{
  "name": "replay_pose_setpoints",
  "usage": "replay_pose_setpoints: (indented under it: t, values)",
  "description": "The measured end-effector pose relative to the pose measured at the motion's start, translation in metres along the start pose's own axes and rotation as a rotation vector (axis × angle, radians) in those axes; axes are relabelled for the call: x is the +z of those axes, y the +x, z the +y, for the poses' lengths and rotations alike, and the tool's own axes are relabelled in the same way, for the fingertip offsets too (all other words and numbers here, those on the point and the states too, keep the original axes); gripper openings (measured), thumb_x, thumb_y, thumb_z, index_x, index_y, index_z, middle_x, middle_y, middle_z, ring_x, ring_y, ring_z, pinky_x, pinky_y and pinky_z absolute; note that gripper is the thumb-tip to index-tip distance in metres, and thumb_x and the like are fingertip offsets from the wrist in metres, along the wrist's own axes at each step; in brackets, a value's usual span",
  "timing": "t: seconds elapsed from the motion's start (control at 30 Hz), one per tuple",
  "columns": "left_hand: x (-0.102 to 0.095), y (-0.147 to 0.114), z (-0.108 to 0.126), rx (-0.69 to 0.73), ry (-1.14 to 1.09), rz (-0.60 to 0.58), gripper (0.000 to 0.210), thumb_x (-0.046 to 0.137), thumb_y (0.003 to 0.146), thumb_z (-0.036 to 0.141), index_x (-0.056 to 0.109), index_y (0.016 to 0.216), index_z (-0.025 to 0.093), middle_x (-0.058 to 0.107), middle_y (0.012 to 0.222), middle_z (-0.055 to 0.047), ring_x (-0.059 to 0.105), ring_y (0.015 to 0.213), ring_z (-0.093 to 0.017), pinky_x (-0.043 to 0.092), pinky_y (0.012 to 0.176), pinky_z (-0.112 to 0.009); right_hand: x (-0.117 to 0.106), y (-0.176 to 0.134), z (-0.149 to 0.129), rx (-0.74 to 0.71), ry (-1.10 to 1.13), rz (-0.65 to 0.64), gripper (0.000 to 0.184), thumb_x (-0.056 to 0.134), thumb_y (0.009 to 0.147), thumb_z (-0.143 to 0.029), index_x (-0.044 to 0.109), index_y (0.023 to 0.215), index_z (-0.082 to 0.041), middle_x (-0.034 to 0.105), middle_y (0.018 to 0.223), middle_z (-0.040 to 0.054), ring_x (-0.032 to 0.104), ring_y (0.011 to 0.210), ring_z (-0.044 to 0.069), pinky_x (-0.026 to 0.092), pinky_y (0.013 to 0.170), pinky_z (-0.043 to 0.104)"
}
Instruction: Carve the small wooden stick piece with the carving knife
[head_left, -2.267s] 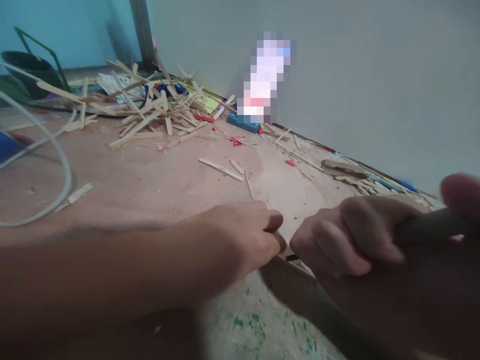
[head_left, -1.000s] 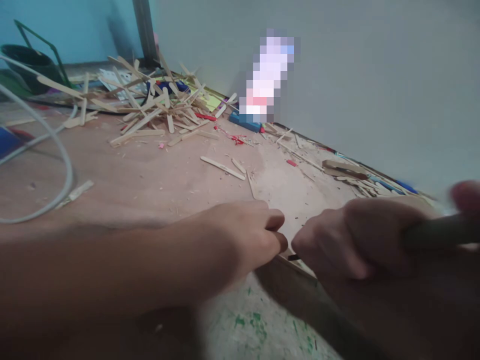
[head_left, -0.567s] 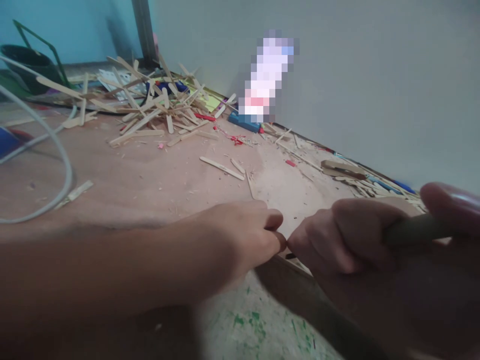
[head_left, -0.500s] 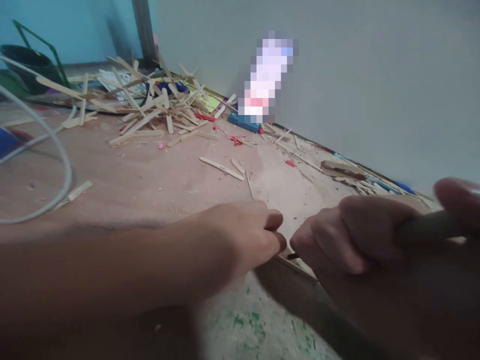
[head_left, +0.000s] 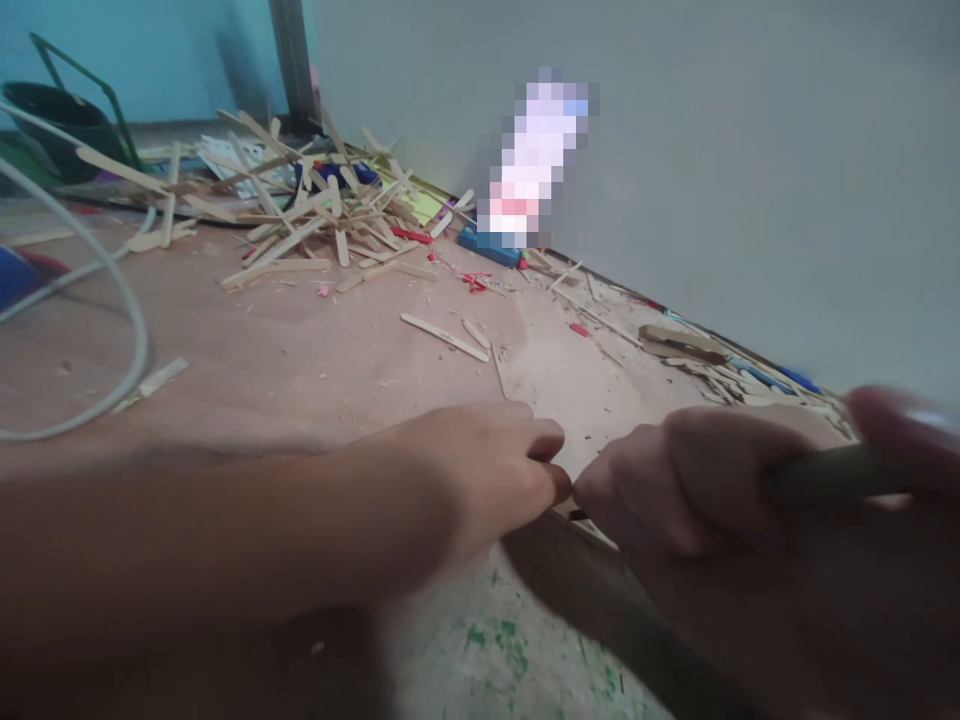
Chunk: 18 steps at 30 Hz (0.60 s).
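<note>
1. Since the frame half a second ago, the right hand (head_left: 675,490) has shifted a little leftward, its thumb sitting lower; its knuckles now appear to meet the fingertips of the left hand (head_left: 495,470), which has hardly moved.
2. The right fingers are wrapped around an olive handle (head_left: 817,475), visible between index finger and thumb at the right of the view. Its surface is plain and blurred.
3. The left fingers are curled in over the near edge of the table (head_left: 337,340); whether they pinch anything cannot be told.
4. A small dark tip (head_left: 578,515) shows just below where the hands meet; what it belongs to is hidden.
5. Behind them, a bright slab (head_left: 532,160) leans by the pale wall (head_left: 712,150) on a blue block (head_left: 489,245). Coarse pixel blocks mask the slab, so any writing there is unreadable.
6. A heap of wooden sticks (head_left: 300,225) lies farther back on the left, near a white sheet (head_left: 240,160) whose markings are too small to read and a yellow sheet (head_left: 424,205).
7. A white cable (head_left: 135,330) loops at the left, in front of a dark bucket (head_left: 64,130).
</note>
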<state>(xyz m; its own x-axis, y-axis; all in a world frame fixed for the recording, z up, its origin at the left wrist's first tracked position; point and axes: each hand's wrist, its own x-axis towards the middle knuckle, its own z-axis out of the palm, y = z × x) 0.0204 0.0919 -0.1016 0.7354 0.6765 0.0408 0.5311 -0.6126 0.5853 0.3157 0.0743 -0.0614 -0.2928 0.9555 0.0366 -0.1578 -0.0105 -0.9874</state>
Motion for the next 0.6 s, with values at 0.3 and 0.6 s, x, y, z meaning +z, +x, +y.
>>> replay_pose_setpoints:
  t: [0.3, 0.6]
  values:
    - [-0.018, -0.003, 0.017, 0.152, 0.116, -0.080, 0.020, 0.083, 0.091, 0.011, 0.079, 0.102, 0.027, 0.066, 0.097, 0.001, 0.063, 0.092, -0.024, 0.040, 0.077, -0.036, 0.007, -0.002, -0.007, -0.005, -0.007, -0.010, 0.050, 0.101, 0.068, -0.087, 0.077, 0.083, -0.045, 0.031, 0.070, 0.0033, 0.057, 0.077, 0.045, 0.055, 0.079, 0.075]
    - [-0.014, -0.001, 0.015, 0.184, 0.155, -0.032, 0.021, 0.087, 0.094, 0.008, 0.079, 0.100, 0.026, 0.066, 0.094, 0.000, 0.062, 0.089, -0.023, 0.045, 0.080, -0.035, 0.014, -0.006, -0.012, -0.006, -0.016, -0.006, 0.051, 0.102, 0.069, -0.084, 0.074, 0.081, -0.043, 0.033, 0.070, 0.0031, 0.056, 0.076, 0.044, 0.056, 0.080, 0.075]
